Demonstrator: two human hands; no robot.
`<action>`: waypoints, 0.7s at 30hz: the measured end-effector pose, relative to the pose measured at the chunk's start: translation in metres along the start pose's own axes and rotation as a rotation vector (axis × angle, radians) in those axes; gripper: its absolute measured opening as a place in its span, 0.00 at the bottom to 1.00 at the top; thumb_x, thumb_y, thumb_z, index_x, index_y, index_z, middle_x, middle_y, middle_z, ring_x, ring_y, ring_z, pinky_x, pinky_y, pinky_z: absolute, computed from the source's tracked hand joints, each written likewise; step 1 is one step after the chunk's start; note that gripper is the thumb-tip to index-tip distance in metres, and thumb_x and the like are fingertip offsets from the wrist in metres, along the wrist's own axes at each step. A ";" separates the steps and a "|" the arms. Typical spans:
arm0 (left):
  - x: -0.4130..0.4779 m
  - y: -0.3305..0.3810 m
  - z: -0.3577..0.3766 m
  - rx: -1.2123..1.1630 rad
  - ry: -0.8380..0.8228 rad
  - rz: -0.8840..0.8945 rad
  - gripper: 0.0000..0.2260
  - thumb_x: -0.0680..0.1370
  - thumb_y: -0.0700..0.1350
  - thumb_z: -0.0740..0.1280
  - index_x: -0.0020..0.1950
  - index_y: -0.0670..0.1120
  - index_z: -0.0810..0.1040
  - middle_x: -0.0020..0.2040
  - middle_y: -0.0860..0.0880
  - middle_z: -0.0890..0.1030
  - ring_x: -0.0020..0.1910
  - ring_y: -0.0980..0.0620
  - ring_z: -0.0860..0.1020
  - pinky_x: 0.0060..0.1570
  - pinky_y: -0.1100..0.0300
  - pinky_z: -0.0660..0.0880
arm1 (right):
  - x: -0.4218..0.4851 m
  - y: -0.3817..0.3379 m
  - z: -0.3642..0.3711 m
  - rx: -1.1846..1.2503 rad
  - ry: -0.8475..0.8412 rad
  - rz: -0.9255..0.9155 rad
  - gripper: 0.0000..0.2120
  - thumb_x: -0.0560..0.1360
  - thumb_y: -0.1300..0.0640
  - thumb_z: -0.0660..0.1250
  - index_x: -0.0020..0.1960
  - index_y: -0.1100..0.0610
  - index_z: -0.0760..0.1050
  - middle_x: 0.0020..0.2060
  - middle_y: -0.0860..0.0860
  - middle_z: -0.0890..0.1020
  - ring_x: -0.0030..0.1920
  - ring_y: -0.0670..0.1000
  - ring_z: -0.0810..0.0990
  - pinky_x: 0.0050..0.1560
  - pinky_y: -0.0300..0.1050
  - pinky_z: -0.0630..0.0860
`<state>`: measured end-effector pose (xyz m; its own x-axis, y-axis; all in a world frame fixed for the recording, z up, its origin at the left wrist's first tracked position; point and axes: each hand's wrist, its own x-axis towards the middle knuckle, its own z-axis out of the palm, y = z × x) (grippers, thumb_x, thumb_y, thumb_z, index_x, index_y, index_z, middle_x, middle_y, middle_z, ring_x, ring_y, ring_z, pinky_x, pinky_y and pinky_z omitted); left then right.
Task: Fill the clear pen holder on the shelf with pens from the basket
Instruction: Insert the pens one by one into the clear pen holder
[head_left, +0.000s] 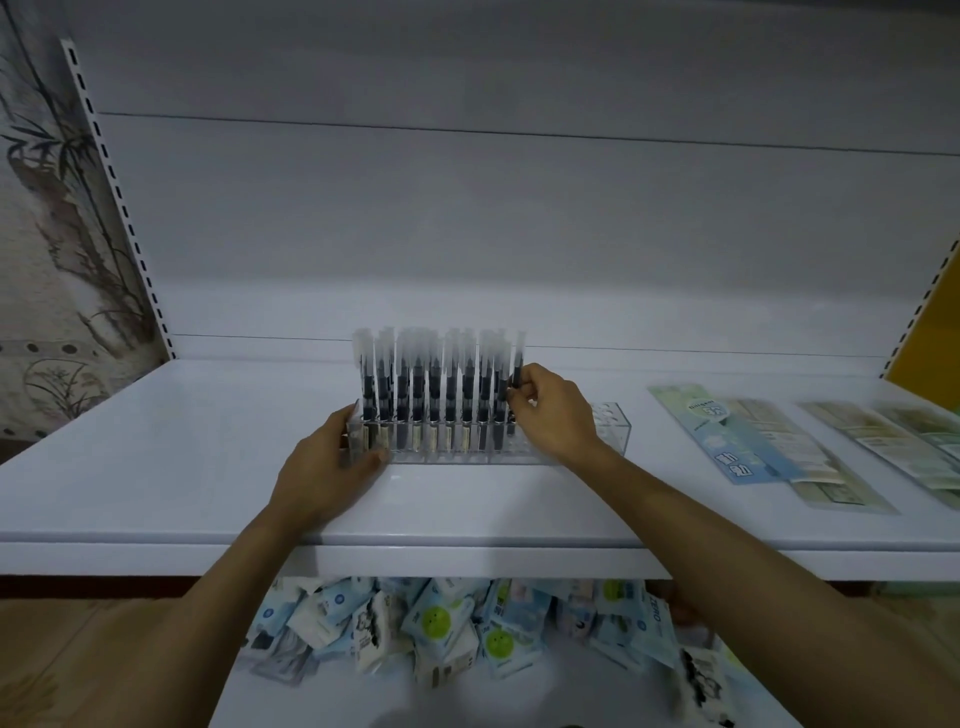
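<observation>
Clear pen holder (613, 434) sits on shelf (208, 467), mostly full. Left hand (332, 467) holds holder's left end. Right hand (550, 410) pinches pen (517, 371), going into slot. Pen light, stiff, smooth; likely best pinched mid-barrel. Right slots empty.

You are facing a white shelf (156, 467) whose front edge runs across your view. Behind it rises a pale grey back panel (519, 208), made of wide boards with thin seams between them. At your left a white slotted upright (111, 192) follows the panel's edge, and beside it the wall (36, 291) carries an ink drawing of bamboo. At the far right a yellow panel (935, 338) shows. Below, at the left, the floor (78, 649) is brown wood. The light is dim and cool.
</observation>
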<state>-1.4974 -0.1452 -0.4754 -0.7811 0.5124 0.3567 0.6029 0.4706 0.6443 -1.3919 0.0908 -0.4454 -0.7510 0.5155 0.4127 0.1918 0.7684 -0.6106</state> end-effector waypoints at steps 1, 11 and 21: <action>-0.001 0.003 -0.001 -0.015 -0.001 0.007 0.23 0.76 0.48 0.69 0.70 0.49 0.69 0.58 0.51 0.78 0.54 0.48 0.77 0.52 0.59 0.69 | 0.000 -0.001 -0.001 0.020 -0.009 0.011 0.08 0.78 0.55 0.63 0.54 0.57 0.75 0.45 0.48 0.81 0.42 0.49 0.77 0.41 0.41 0.70; -0.003 0.012 -0.007 -0.076 0.009 0.024 0.16 0.74 0.43 0.72 0.60 0.45 0.75 0.52 0.49 0.77 0.49 0.51 0.75 0.48 0.59 0.69 | 0.004 -0.017 -0.039 0.149 -0.047 0.051 0.19 0.75 0.60 0.66 0.64 0.60 0.68 0.58 0.54 0.77 0.58 0.51 0.74 0.54 0.40 0.69; -0.035 0.015 -0.027 0.465 0.102 0.119 0.21 0.78 0.51 0.65 0.70 0.46 0.70 0.65 0.45 0.75 0.63 0.44 0.72 0.52 0.49 0.74 | -0.041 -0.027 -0.056 -0.162 -0.123 -0.060 0.17 0.76 0.56 0.64 0.64 0.58 0.69 0.58 0.54 0.77 0.58 0.55 0.75 0.53 0.48 0.73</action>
<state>-1.4652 -0.1757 -0.4596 -0.7003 0.5197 0.4893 0.6793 0.6958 0.2332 -1.3314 0.0703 -0.4079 -0.8336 0.4244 0.3535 0.2359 0.8522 -0.4670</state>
